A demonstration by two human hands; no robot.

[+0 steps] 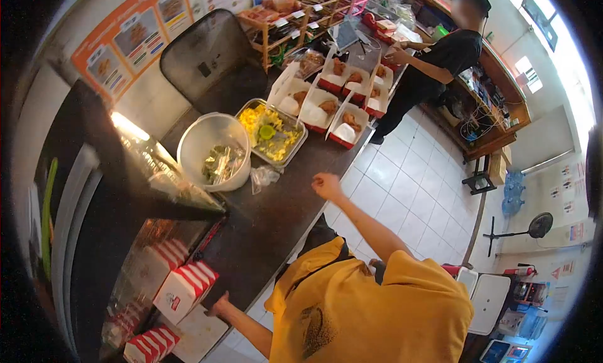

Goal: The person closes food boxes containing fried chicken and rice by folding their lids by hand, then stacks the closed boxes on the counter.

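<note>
Along a dark counter [270, 209], two bare hands are apart from each other. The right hand [326, 186] is over the counter near its edge, its fingers curled in; whether something small sits inside them, I cannot tell. The left hand [220, 306] is lower down, near a closed red-and-white striped box [186, 289], with its fingers partly spread and no visible grip on the box. Whether it touches the counter is unclear.

A second striped box [152, 345] is farther down, beside a pale board [200, 335]. Above the right hand, a group of open boxes [343, 135] stands close together, each lined in white, with pieces of browned food inside. Beside them is a metal tray [293, 151] of chopped yellow food with a round green piece [267, 132] on top. Next to the tray is a clear round tub [215, 151] holding small packets [221, 165], and a crumpled plastic bag [264, 178] lies between the tub and the right hand.

Past the open boxes, another person [440, 61] in dark clothes stands at the counter, arms reaching toward it.
</note>
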